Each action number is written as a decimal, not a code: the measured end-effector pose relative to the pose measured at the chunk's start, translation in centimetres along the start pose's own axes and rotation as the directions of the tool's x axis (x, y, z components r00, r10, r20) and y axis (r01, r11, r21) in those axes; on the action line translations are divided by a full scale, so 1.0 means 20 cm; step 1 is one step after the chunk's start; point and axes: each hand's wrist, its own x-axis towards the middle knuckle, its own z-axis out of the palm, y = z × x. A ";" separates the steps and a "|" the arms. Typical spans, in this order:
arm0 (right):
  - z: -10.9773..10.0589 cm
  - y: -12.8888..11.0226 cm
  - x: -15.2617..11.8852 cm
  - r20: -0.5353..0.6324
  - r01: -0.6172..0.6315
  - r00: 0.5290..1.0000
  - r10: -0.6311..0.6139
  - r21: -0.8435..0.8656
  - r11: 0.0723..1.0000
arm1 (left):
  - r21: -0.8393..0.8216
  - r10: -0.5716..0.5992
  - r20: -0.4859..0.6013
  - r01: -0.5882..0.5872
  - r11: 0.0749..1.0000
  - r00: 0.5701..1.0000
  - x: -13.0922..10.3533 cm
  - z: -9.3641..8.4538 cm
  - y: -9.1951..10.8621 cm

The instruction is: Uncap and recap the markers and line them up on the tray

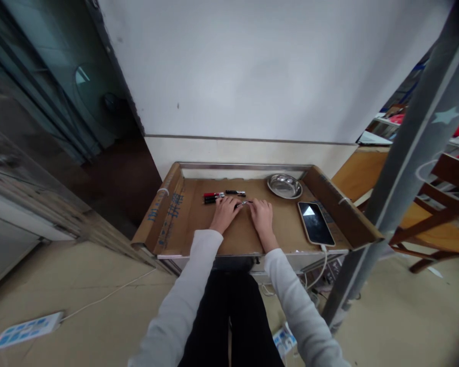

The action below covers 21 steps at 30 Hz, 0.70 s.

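Note:
On the cardboard-lined table, my left hand (pixel 225 213) is closed around one end of a slim dark pen (pixel 244 203) with a silvery part. The fingers of my right hand (pixel 262 216) pinch its other end, so the pen spans the gap between both hands. Just beyond my left hand lie a red pen (pixel 211 194) and black pens (pixel 211 200), side by side. Another short black pen or pen part (pixel 235 192) rests to their right; its exact kind is too small to tell.
A round metal dish (pixel 285 186) stands at the back right. Nearer me on the right lies a phone (pixel 315 223) with a white cable (pixel 323 265) hanging over the front edge. Cardboard walls (pixel 340 206) border the sides. A grey metal post (pixel 401 168) rises at right.

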 end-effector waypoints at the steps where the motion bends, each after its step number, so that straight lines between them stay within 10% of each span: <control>1: 0.00 0.00 0.00 0.002 0.007 1.000 -0.007 -0.004 1.000 | 0.004 -0.008 -0.008 0.008 1.000 1.000 0.00 -0.01 0.00; 7: -0.01 -0.01 0.00 -0.026 -0.046 0.999 0.047 0.046 0.998 | -0.002 -0.042 -0.057 0.042 0.999 0.997 -0.01 -0.03 0.00; 15: 0.01 -0.04 0.00 0.075 0.194 0.969 -0.234 0.350 0.916 | -0.026 -0.143 -0.161 0.141 0.990 0.976 -0.02 -0.03 -0.01; 21: 0.08 0.01 0.04 0.086 0.009 0.996 -0.016 0.080 0.997 | 0.016 -0.382 -0.290 0.404 0.915 0.877 -0.09 -0.06 -0.04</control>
